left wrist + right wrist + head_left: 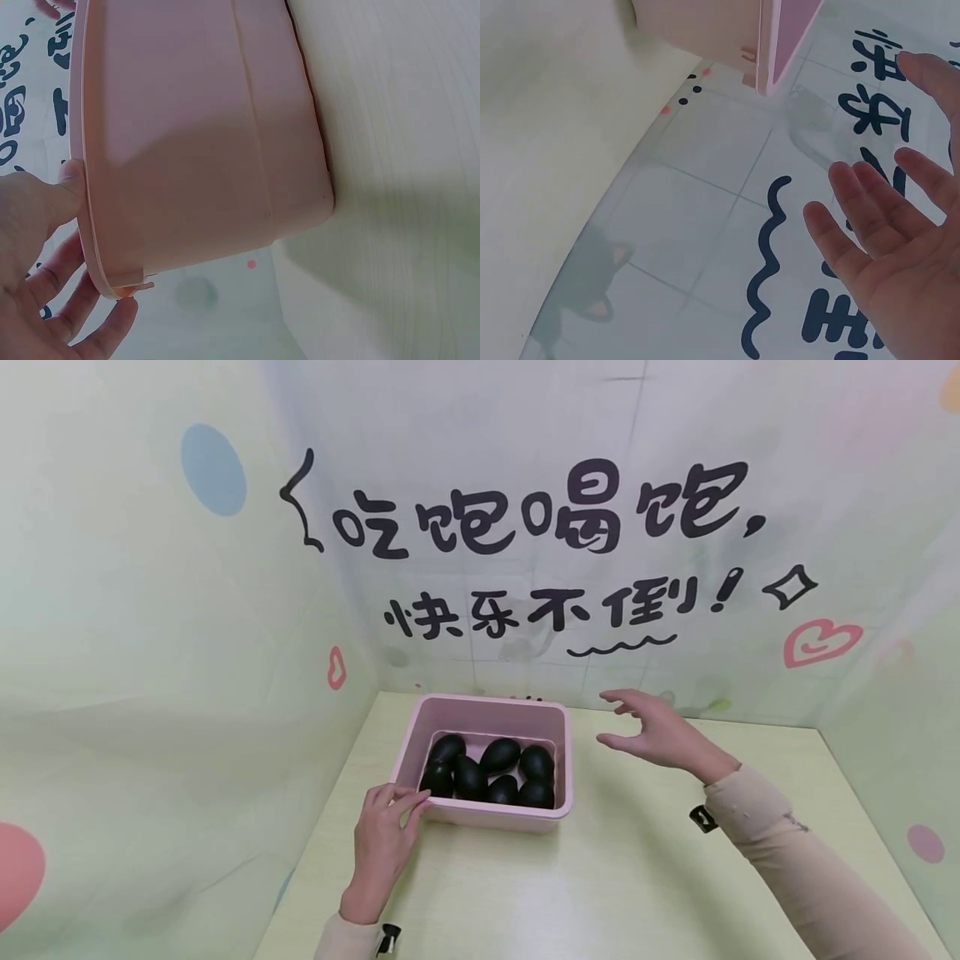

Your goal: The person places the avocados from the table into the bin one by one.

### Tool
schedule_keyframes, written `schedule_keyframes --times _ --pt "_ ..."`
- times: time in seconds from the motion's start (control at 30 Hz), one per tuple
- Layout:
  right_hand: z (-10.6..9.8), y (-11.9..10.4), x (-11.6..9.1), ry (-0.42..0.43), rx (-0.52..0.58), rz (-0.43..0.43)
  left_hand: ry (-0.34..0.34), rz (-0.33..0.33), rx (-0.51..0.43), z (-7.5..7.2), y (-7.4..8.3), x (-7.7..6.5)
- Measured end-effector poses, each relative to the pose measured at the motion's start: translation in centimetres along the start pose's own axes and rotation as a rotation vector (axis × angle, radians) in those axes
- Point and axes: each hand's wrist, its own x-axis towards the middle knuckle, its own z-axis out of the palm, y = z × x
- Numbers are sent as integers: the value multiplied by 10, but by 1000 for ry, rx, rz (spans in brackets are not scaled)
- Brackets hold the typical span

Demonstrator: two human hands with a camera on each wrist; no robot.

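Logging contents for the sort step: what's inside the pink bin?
The pink bin holds black egg-shaped objects; about seven show in the head view, piled together. Anything beneath them is covered, as is most of the bin floor. The left hand touches the near left corner.

Bright, even, diffuse light in all views, no glare. Soft shadow under the pink bin (pixel 491 818) on the table (pixel 600 877), lower middle of the head view; broader soft shadow right of the bin in the left wrist view. Head view bends at the edges, wide-angle. Right hand (pixel 900 255) slightly soft, lower right.
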Motion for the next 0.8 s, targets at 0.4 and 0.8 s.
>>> schedule_keyframes --times 0.4,0.8 --pt "-1 17 -12 55 37 68 -9 -3 -2 0 1 2" --pt "1 38 -27 89 74 86 -4 -1 -5 -1 0 3"
